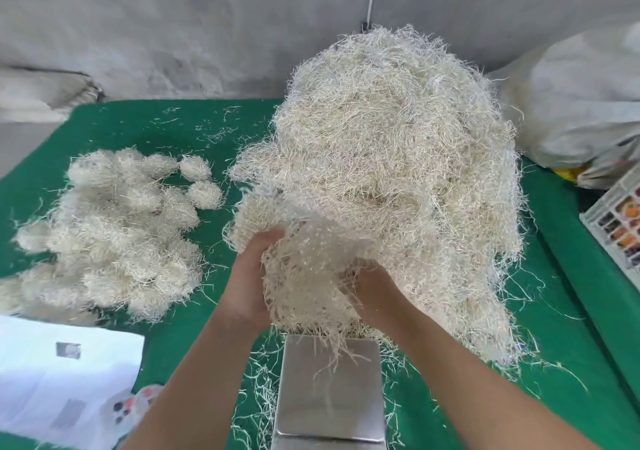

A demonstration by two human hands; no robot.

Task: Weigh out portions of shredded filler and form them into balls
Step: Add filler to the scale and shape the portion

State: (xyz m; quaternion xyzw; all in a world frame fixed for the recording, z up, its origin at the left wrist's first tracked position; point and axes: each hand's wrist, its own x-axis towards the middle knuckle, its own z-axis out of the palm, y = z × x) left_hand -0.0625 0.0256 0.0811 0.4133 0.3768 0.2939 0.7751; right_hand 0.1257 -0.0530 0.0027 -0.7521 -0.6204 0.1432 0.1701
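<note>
Filler clump (pixel 304 287) held between both hands just above the scale's steel pan (pixel 329 384), likely to drop a portion for weighing. Left hand (pixel 249 276) cups its left side, right hand (pixel 372 297) its right; fingers curl into the strands, tips buried. Clump joins the big heap (pixel 398 172) behind. Finished balls (pixel 114 235) lie far left.

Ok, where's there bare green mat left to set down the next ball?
Free: the strip of mat between the balls and the big pile, the far-left patch behind the balls, and some between the white sheet and the scale. Crowded: around the scale, with loose strands, and both hands gripping a clump above it.
</note>
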